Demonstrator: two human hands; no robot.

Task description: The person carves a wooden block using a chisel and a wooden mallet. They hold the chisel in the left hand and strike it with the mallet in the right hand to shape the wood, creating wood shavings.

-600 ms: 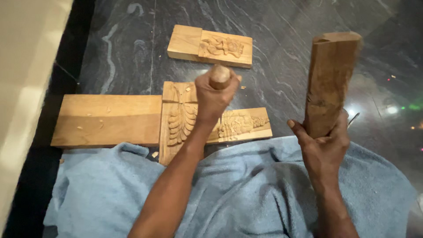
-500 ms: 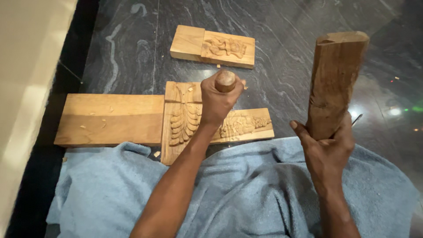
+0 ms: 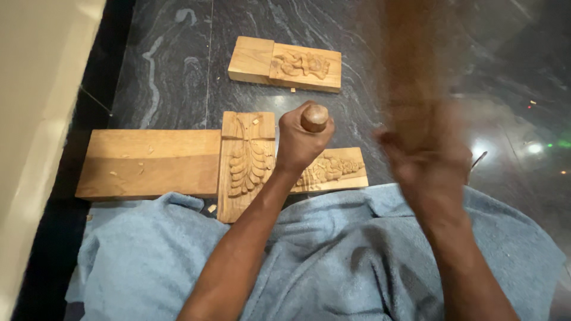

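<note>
Near the bottom, pale blue towel [image 3: 333,267] over the lap, left hand [image 3: 300,139] fisted round a round-topped wooden chisel handle [image 3: 314,117] upright over the carved leaf-pattern wood panel [image 3: 247,163] at centre, right hand [image 3: 431,172] blurred, seemingly clutching a wooden mallet block [image 3: 410,77], plain plank [image 3: 148,163] left, second carved block [image 3: 285,63] beyond on dark marble floor [image 3: 172,71].

Looks like a woodcarving workspace, set up on the floor rather than at a worktop; dark polished stone floor [image 3: 178,53] with grey veining, ceiling lights reflecting in it; carved relief panels [image 3: 247,163] lie straight on it, one with a leaf pattern, another carved block [image 3: 285,63] further off, plus a plain plank [image 3: 148,163]; wood chips scattered on plank and floor (fresh-looking); blue towel [image 3: 333,261] spread at the near edge; pale wall [image 3: 35,119] on the left.
</note>
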